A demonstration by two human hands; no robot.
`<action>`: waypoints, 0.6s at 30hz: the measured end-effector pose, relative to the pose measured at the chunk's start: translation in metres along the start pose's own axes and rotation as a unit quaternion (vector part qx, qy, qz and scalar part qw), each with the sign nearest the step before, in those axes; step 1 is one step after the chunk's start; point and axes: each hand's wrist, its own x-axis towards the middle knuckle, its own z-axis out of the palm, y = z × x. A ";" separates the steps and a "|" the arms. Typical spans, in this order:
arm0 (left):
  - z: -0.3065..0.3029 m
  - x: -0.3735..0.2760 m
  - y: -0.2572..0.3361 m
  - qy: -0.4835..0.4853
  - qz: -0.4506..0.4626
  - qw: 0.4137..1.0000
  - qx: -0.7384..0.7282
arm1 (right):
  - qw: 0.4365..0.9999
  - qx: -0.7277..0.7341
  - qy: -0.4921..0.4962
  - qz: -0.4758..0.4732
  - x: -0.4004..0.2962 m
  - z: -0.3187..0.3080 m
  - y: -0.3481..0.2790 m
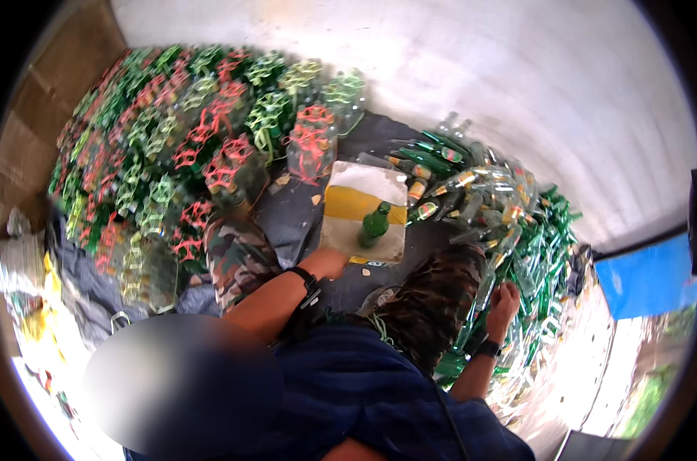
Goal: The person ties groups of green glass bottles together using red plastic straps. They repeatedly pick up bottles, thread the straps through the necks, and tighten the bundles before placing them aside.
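Note:
One green glass bottle (374, 226) stands upright on a flat board (364, 196) with white and yellow bands, between my knees. My left hand (327, 264) is by the board's near left corner; its fingers are blurred, so whether it holds anything cannot be told. At the right, my right hand (503, 299) hangs over the edge of a heap of loose glass bottles (533, 259), fingers curled. Whether it grips a bottle is unclear. Green and clear bottles lie in that heap, some bearing labels.
Bottles bundled with red and green plastic strapping (152, 144) stand in rows at the left. A pale wall (441, 57) rises behind. Dark sheeting (291, 225) covers the floor around the board. A blue panel (648, 276) is at the far right.

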 end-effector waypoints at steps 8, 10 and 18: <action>0.013 -0.003 0.015 -0.038 -0.025 0.999 0.025 | 0.972 0.047 -0.054 0.224 0.018 -0.160 0.176; 0.011 -0.002 0.014 -0.043 -0.012 0.999 0.031 | 0.949 -0.071 -0.096 0.292 0.005 -0.189 0.205; 0.006 -0.002 0.010 -0.081 -0.022 0.995 0.048 | 0.856 -0.417 -0.202 0.229 -0.098 -0.256 0.307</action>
